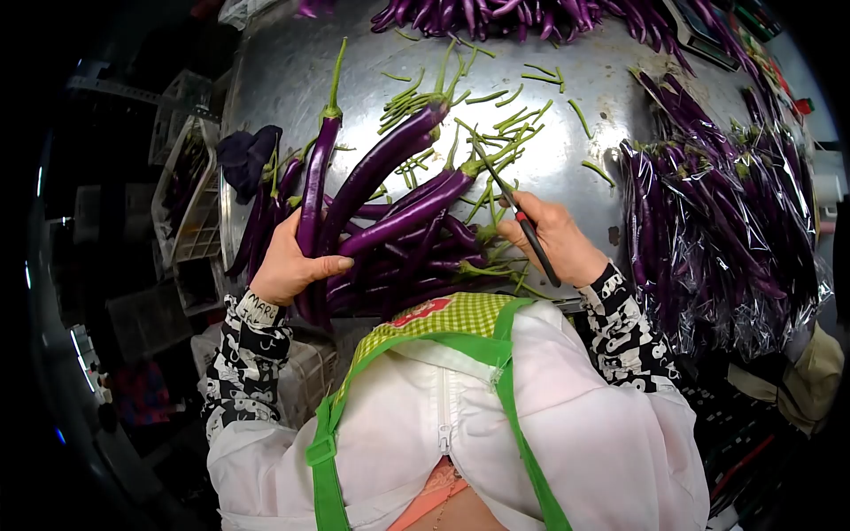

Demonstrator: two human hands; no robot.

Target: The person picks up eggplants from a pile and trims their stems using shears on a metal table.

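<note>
Long purple eggplants point(376, 157) rise from my left hand point(297, 264), which is wrapped round their lower ends, thumb across the front. Their green stems point away from me. Red-and-black scissors point(531, 232) are in my right hand point(553, 239), their blades reaching up-left to the stem of one eggplant point(412, 212). Whether the blades touch that stem is hard to tell. Under and between my hands lies a pile of loose eggplants point(398, 265). Cut green stem pieces point(509, 124) are scattered beyond the scissors on the metal table point(310, 66).
Eggplants in clear plastic bags point(717, 221) cover the table's right side. More eggplants point(496, 13) lie along the far edge. A dark cloth point(250, 161) sits at the left edge, beside white plastic crates point(190, 190). A green-strapped apron point(452, 323) borders the near edge.
</note>
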